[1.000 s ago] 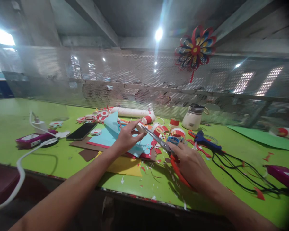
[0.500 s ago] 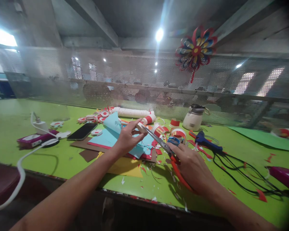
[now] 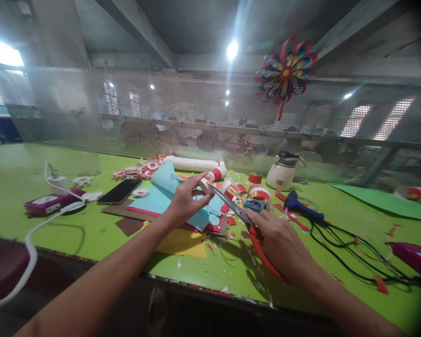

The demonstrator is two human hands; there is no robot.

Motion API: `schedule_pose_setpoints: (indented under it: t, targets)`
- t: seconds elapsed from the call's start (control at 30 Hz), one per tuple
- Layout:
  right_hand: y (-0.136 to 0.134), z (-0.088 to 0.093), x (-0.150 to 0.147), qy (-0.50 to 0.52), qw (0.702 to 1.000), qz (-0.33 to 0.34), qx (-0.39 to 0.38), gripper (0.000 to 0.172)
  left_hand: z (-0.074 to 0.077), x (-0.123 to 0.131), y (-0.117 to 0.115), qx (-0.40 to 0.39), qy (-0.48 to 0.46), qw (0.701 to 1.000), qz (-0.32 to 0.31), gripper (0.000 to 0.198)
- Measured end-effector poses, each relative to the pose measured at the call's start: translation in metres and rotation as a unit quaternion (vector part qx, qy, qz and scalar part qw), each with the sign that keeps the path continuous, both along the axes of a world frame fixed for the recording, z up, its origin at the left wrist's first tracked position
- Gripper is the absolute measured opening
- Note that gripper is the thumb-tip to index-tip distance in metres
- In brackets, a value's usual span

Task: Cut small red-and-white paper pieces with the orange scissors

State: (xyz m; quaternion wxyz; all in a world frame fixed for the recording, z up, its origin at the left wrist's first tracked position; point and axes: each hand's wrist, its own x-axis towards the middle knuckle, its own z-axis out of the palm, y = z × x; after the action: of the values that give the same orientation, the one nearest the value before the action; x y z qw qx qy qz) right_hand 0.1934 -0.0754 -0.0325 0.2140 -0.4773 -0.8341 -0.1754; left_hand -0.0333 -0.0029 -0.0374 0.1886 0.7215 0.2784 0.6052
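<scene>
My left hand (image 3: 185, 202) is raised over the green table (image 3: 17, 178) and pinches a small pale piece of paper (image 3: 205, 186) between thumb and fingers. My right hand (image 3: 279, 244) grips red-handled scissors (image 3: 243, 220), whose metal blades point up-left and meet the paper piece at the left fingertips. Beneath the hands lie light blue paper sheets (image 3: 161, 194), a yellow sheet (image 3: 181, 243) and brown card (image 3: 128, 225), with red and white scraps strewn around.
A black phone (image 3: 119, 191), a magenta device (image 3: 49, 202) with a white cable (image 3: 30, 238) lie left. Tape rolls (image 3: 259, 194), a white jar (image 3: 282, 171), a blue glue gun (image 3: 301, 206) with black cords stand right. A paper pinwheel (image 3: 285, 72) hangs on the mesh wall.
Almost nothing has moved; both hands keep the same pose, with the scissors still at the paper piece. The view shifted very slightly.
</scene>
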Motion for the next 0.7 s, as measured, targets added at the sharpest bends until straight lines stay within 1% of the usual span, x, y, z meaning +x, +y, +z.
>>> schedule_pose_setpoints:
  t: [0.2, 0.37, 0.6, 0.7]
  targets:
    - [-0.0022, 0.0005, -0.0002, 0.004, 1.000, 0.002, -0.011, 0.041, -0.0007, -0.0004, 0.0015, 0.009, 0.005, 1.000, 0.000, 0.055]
    - [0.0017, -0.0019, -0.0003, 0.000, 1.000, -0.002, -0.016, 0.040, -0.0014, -0.0016, 0.0023, 0.016, 0.016, 1.000, 0.007, 0.053]
    - [0.0004, -0.0009, 0.0005, 0.010, 1.000, 0.002, -0.004, 0.043, 0.0027, -0.0027, -0.0007, 0.036, 0.019, 0.999, 0.011, 0.056]
    - [-0.0007, -0.0002, 0.0007, 0.014, 1.000, 0.018, -0.001, 0.041, 0.0045, -0.0027, -0.0027, 0.045, 0.023, 0.999, 0.012, 0.057]
